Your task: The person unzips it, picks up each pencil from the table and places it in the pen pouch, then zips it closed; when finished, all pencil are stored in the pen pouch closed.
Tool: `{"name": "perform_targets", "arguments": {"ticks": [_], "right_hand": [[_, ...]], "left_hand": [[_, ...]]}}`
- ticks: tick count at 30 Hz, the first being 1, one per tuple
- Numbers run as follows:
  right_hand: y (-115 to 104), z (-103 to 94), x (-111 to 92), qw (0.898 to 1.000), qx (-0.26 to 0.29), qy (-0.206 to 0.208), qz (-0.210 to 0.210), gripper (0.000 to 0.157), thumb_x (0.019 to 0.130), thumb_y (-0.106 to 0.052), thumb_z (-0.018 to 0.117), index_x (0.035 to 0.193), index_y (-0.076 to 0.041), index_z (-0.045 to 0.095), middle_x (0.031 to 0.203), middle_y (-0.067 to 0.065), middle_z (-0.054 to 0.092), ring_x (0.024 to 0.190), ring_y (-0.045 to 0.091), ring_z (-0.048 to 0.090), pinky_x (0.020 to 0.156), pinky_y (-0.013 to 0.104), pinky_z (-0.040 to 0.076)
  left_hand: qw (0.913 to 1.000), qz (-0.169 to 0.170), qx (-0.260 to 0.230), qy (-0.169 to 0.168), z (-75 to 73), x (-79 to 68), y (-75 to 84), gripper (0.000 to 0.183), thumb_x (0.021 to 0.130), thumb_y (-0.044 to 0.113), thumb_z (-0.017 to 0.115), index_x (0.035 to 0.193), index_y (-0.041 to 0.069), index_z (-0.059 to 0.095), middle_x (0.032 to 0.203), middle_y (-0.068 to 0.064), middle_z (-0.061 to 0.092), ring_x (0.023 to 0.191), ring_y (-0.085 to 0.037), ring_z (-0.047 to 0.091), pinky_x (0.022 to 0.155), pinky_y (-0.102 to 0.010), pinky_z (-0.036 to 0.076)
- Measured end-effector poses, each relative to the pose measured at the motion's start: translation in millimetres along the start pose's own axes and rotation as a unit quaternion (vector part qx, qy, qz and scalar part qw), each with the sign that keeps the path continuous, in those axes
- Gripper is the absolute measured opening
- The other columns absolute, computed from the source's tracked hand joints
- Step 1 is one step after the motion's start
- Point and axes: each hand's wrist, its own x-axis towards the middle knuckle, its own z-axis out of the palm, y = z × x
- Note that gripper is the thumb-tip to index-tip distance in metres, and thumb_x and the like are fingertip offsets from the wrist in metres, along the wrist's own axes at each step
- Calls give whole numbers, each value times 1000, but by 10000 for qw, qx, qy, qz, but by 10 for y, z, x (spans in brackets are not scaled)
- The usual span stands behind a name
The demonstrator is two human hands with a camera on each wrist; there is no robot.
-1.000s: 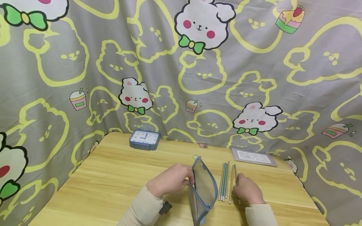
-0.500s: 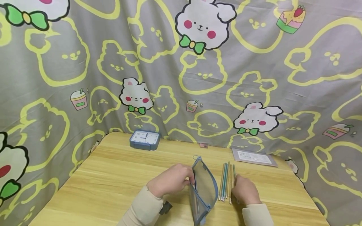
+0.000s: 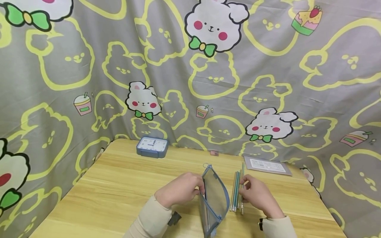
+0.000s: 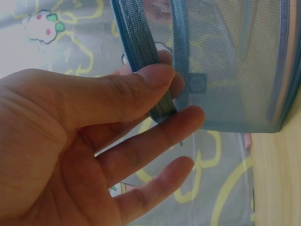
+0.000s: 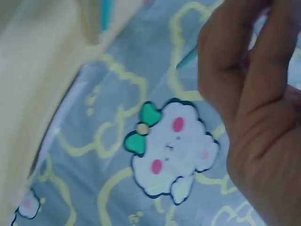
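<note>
My left hand pinches the zipped edge of a blue mesh pencil case, thumb on one side of the zip. The case stands with its mouth spread, and long thin items show inside through the mesh. To the right of it, my right hand pinches a thin green pencil between thumb and fingers, raised off the table. Its teal end pokes out past the fingers in the right wrist view. Several pencils lie side by side on the table between the case and this hand.
A blue alarm clock stands at the back left of the wooden table. At the back right lies a flat grey card with a white label. Patterned grey cloth hangs behind the table's edges.
My right hand has picked the green pencil up off the table and turned, with the pencil now above the others. The left hand and the pencil case have stayed in place.
</note>
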Motion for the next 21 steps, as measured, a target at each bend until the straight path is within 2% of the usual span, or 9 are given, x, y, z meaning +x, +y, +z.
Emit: {"name": "perform_targets", "arguments": {"ticks": [6, 10, 15, 21], "right_hand": [[-167, -68, -133, 9967, 361, -564, -458, 26, 86, 0, 65, 111, -4, 68, 87, 8, 63, 70, 20, 66, 61, 36, 63], [-224, -87, -181, 9905, 433, -1019, -820, 24, 90, -1, 66, 114, -4, 68, 90, 8, 62, 72, 20, 65, 60, 33, 62], [-289, -90, -216, 9831, 508, -1317, -1165, 25, 91, -2, 65, 116, -4, 68, 91, 8, 63, 70, 17, 66, 58, 33, 62], [-346, -88, -246, 9716, 657, -1785, -1406, 27, 90, -1, 64, 117, -5, 66, 93, 9, 65, 65, 18, 66, 55, 35, 61]], "left_hand": [[10000, 23, -20, -6, 6, 4, -3, 16, 92, -3, 76, 92, 12, 81, 95, 7, 75, 95, -10, 73, 87, -16, 57], [10000, 0, -42, -13, 10, 0, -8, 16, 92, -3, 76, 92, 12, 81, 95, 6, 75, 95, -10, 73, 86, -17, 57], [10000, 6, -31, -11, 12, 0, -10, 15, 92, -3, 76, 92, 12, 81, 94, 7, 75, 95, -9, 73, 86, -17, 57], [10000, 15, -56, 9, 9, 3, -12, 15, 92, -2, 76, 92, 12, 80, 94, 7, 75, 95, -10, 73, 87, -17, 57]]}}
